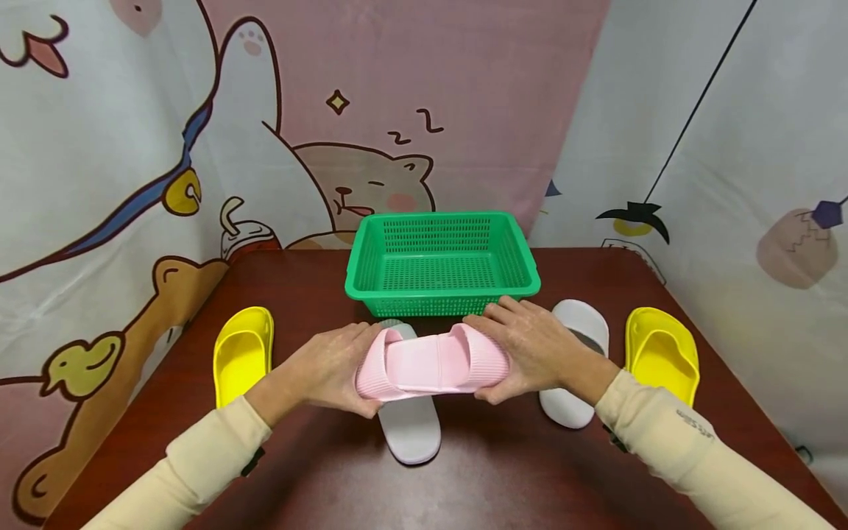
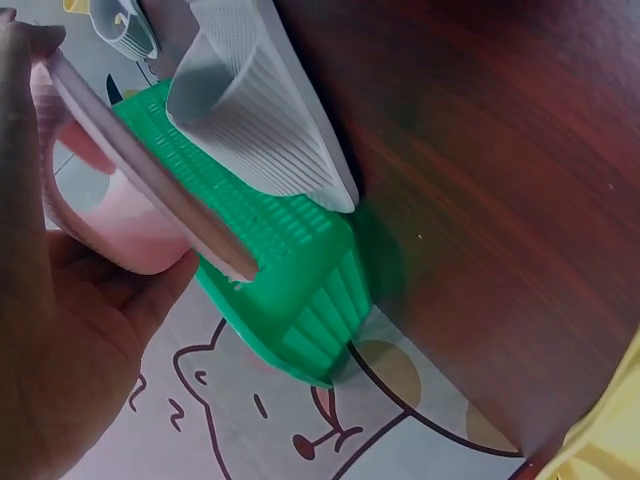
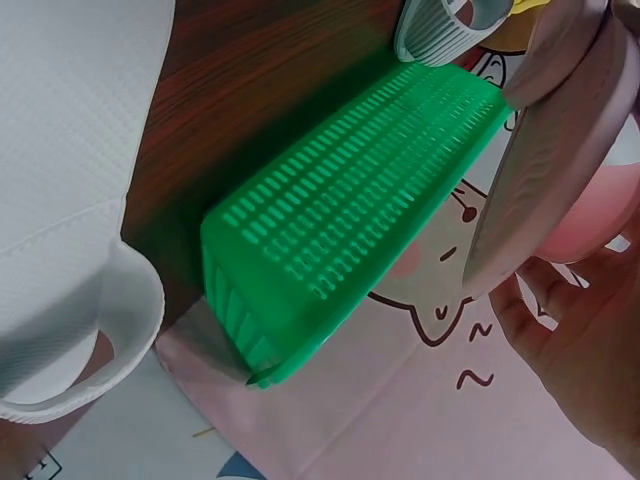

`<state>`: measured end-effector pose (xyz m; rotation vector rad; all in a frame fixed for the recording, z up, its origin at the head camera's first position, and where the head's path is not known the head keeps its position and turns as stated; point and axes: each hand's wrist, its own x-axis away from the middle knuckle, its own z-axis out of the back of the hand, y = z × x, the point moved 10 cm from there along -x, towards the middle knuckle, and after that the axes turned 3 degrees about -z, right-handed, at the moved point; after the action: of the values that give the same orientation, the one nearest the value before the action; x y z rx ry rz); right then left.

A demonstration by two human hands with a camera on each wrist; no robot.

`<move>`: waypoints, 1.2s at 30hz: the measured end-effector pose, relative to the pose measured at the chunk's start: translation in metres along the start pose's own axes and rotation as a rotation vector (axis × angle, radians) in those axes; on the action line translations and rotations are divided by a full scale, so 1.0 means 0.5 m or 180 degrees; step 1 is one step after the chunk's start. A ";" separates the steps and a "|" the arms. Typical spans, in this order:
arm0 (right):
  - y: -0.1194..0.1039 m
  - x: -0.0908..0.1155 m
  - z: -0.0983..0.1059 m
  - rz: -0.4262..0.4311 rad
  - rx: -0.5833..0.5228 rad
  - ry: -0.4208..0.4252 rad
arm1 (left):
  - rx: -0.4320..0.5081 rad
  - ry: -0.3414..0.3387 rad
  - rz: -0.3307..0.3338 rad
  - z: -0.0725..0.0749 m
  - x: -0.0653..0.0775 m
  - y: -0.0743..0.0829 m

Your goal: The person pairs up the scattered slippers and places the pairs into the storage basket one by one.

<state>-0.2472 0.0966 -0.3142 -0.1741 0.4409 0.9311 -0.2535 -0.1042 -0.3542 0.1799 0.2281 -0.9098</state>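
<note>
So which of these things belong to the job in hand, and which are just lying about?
In the job, it seems:
pink slides, gripped by the left hand and right hand

Apparently just lying about, not held:
white slides
yellow clogs
green basket, role unclear

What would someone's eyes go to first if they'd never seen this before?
Probably the pink slippers, held up between the left hand and right hand above the middle of the table. Next, perhaps the bright green basket, standing behind them near the back edge. The yellow shoes stand out too, one near each side of the table.
</note>
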 end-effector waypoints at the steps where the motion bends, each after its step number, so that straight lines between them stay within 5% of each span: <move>1: 0.000 -0.001 0.000 -0.0011 0.0004 -0.0004 | 0.0000 0.0017 -0.0004 0.000 -0.002 0.002; 27: -0.020 -0.011 -0.036 -0.0089 -0.0010 -0.0181 | -0.0222 0.0140 -0.0253 -0.025 -0.028 0.045; 36: -0.024 -0.010 -0.041 -0.0192 -0.0046 -0.0337 | -0.0227 0.0371 -0.0401 -0.021 -0.038 0.066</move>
<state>-0.2462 0.0790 -0.3312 -0.1497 0.3295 0.8800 -0.2396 -0.0675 -0.3571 0.1540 0.3830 -1.0158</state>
